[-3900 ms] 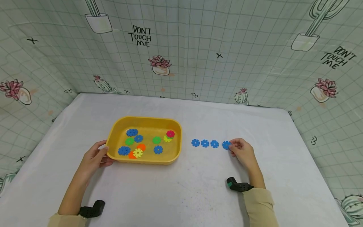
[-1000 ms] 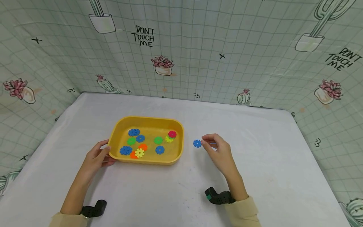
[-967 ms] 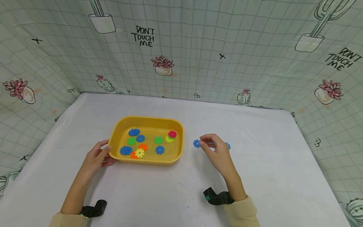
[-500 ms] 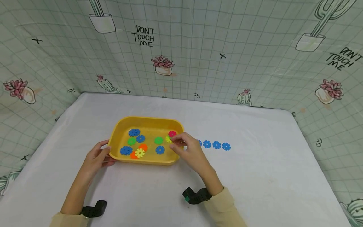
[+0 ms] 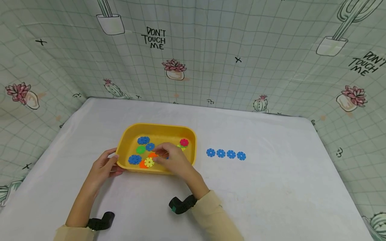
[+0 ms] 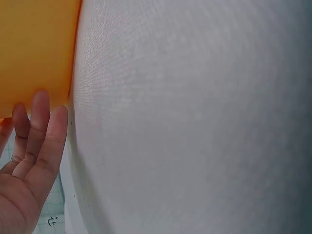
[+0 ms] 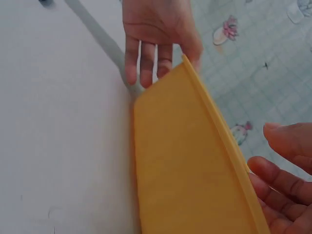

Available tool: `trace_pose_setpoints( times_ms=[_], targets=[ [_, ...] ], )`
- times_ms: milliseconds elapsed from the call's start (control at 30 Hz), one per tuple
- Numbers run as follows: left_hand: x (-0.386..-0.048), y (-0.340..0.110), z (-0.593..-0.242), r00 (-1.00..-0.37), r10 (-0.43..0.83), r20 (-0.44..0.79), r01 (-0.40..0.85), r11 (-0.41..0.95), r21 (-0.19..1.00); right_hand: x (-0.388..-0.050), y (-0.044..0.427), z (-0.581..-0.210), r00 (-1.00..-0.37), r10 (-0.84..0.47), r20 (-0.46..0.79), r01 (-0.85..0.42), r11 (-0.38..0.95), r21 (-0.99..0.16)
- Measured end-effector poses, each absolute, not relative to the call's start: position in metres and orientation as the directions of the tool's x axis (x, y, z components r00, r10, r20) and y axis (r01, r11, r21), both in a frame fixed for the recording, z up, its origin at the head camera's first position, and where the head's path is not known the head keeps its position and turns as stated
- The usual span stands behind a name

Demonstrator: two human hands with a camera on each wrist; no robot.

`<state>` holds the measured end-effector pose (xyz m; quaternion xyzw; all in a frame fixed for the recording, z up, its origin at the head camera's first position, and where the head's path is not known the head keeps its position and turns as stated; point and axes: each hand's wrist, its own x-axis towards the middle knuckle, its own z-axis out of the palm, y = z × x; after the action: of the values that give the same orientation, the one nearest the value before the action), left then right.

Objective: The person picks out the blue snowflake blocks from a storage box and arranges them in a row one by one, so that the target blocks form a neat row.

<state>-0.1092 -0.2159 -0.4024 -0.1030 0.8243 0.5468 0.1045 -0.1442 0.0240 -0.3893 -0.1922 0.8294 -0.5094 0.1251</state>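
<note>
My left hand (image 5: 104, 164) holds the left end of a yellow plastic tray (image 5: 156, 125), its thumb at the rim and its fingers against the outer wall. In the left wrist view, those fingers (image 6: 41, 122) lie nearly straight on the wall. Over the tray hovers my right hand (image 5: 176, 162), thumb and fingertips apart, with nothing visible between them. Close to its fingertips are a yellow notched disc (image 5: 149, 162), an orange disc (image 5: 152, 155) and a blue disc (image 5: 150, 147). My right hand hides some of the tray's discs.
Several blue notched discs (image 5: 221, 153) form a row on the white cloth right of the tray. Inside it also lie a green disc (image 5: 140, 149), a red disc (image 5: 184, 142) and more blue discs (image 5: 134, 159). A patterned curtain (image 5: 205, 50) hangs behind.
My right hand set down a blue disc at the row's right end, adjusted near the row, then moved left over the tray. The left hand keeps its hold on the tray.
</note>
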Motion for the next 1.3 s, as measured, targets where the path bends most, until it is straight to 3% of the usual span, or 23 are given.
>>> trace_pose_setpoints(
  times_ms=[533, 900, 1300],
  targets=[
    [-0.108, -0.215, -0.400, -0.964, -0.034, -0.263, -0.257, 0.365, 0.895, -0.170, -0.024, -0.405, -0.816, -0.558, -0.153, -0.176, 0.492, -0.853],
    [-0.108, -0.216, -0.401, -0.963, -0.030, -0.268, -0.261, 0.357, 0.897, -0.182, -0.045, -0.411, -0.796, -0.538, -0.278, -0.115, 0.586, -0.802],
    [-0.109, -0.215, -0.401, -0.961, -0.038, -0.275, -0.268, 0.382, 0.885, -0.189, -0.054, -0.415, -0.767, -0.556, -0.321, -0.216, 0.694, -0.686]
  ],
)
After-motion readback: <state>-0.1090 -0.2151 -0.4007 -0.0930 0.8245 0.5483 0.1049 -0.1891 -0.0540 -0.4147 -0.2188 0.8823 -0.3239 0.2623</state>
